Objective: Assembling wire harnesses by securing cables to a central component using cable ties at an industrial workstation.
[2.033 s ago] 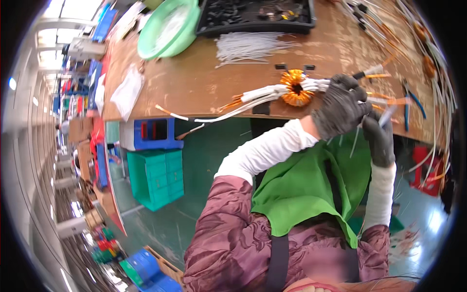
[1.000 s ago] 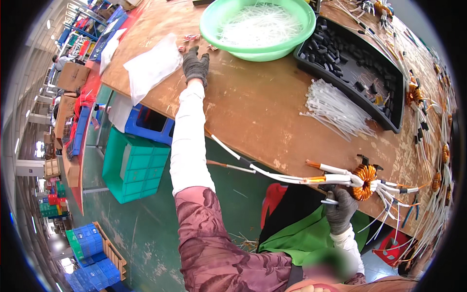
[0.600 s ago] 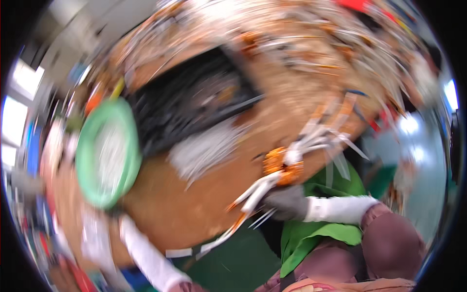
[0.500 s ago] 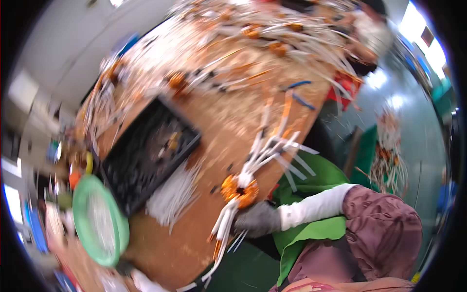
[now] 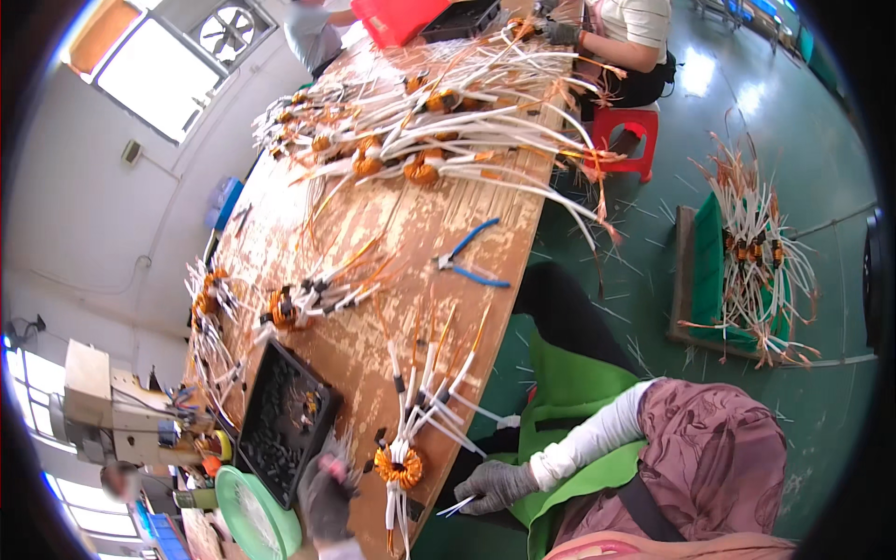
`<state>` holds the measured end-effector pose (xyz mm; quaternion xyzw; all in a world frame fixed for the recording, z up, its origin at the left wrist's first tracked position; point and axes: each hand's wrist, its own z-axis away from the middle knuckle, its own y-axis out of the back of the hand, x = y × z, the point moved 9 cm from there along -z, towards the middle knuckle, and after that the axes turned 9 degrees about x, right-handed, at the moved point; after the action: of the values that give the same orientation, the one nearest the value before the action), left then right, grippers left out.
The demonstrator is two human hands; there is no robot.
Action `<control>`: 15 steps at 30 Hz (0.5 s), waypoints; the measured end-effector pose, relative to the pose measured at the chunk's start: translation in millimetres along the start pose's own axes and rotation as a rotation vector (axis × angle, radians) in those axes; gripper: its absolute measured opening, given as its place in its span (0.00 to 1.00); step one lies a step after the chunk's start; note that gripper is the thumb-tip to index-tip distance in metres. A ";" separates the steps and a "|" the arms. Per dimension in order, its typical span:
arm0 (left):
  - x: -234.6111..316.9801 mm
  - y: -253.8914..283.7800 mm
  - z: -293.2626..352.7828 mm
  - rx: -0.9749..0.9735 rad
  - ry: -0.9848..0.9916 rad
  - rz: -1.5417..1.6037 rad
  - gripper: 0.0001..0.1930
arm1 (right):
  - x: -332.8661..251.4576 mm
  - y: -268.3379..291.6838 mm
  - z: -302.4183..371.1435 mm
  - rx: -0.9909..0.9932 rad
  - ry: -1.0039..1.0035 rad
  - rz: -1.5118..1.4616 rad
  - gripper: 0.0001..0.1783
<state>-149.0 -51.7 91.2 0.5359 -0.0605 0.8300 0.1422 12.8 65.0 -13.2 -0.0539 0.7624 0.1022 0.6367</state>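
Observation:
In a grey glove, my right hand [image 5: 499, 487] is closed near the table's front edge, with a few thin white tubes [image 5: 456, 507] sticking out of it. My left hand [image 5: 329, 495], also gloved, is at the right side of a black tray [image 5: 280, 425], over a pile of thin clear-white tubes mostly hidden behind it. Its fingers are blurred, so their grip does not show. Between my hands lies an orange copper-wound ring coil [image 5: 413, 469]. White-sleeved leads with black bands fan out from its far side, and more leads point toward me.
Blue-handled pliers [image 5: 478, 254] lie beyond the coil. Other wound coils [image 5: 283, 306] with leads cover the table's left and far parts. A green basin [image 5: 233, 513] stands beside the tray. At right, a green crate [image 5: 711, 271] of coils sits on the floor. A co-worker [image 5: 635, 33] sits near a red stool [image 5: 644, 131].
My view has swung, showing more of the far table. My left hand has come from beside the basin to the tube pile. My right hand has moved away from the coil's near leads.

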 end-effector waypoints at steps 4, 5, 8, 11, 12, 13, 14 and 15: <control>21.4 -212.9 -64.1 -0.393 0.127 -0.381 0.17 | 31.3 45.3 22.4 0.121 -0.151 -0.065 0.13; 39.2 -262.0 -87.3 -0.690 -0.149 -0.457 0.16 | 31.7 53.3 27.9 0.135 -0.145 -0.067 0.13; 162.2 -401.1 -121.0 -0.694 -0.365 -0.055 0.16 | 38.8 86.0 27.4 0.281 -0.178 -0.073 0.14; 230.6 -423.8 -141.7 -0.352 -0.440 0.008 0.24 | 32.4 88.0 14.2 0.305 -0.117 -0.113 0.14; 223.9 -439.5 -124.9 -0.378 -0.399 -0.053 0.24 | 33.3 88.9 13.0 0.294 -0.119 -0.114 0.14; 215.2 -445.6 -100.0 -0.425 -0.423 -0.111 0.24 | 33.3 87.5 11.3 0.269 -0.128 -0.170 0.15; 177.1 -487.1 -87.6 -0.581 -0.406 -0.163 0.23 | 53.0 111.1 19.7 0.349 -0.185 -0.219 0.15; 150.2 -490.8 -75.0 -0.678 -0.380 -0.242 0.22 | 48.1 121.5 22.5 0.400 -0.149 -0.194 0.15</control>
<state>-124.6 460.3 170.5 0.6056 -0.2922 0.6266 0.3940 -0.2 190.6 -53.6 0.0079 0.7097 -0.1089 0.6960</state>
